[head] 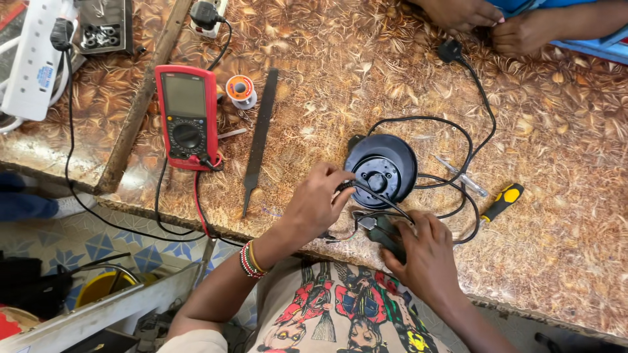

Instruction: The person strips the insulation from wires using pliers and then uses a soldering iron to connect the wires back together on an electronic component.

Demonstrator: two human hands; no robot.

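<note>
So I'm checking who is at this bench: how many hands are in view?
4: the left hand at the round black base, the right hand beside it, and another person's two hands at the far edge.

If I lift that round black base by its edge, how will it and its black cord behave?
The round black base looks like a flat moulded plastic disc, so probably light and stiff, unlikely to roll while lying flat. Its black cord lies in loose loops, so it would likely flop, trail and drag. It may snag the yellow-handled screwdriver beside the loops.
</note>
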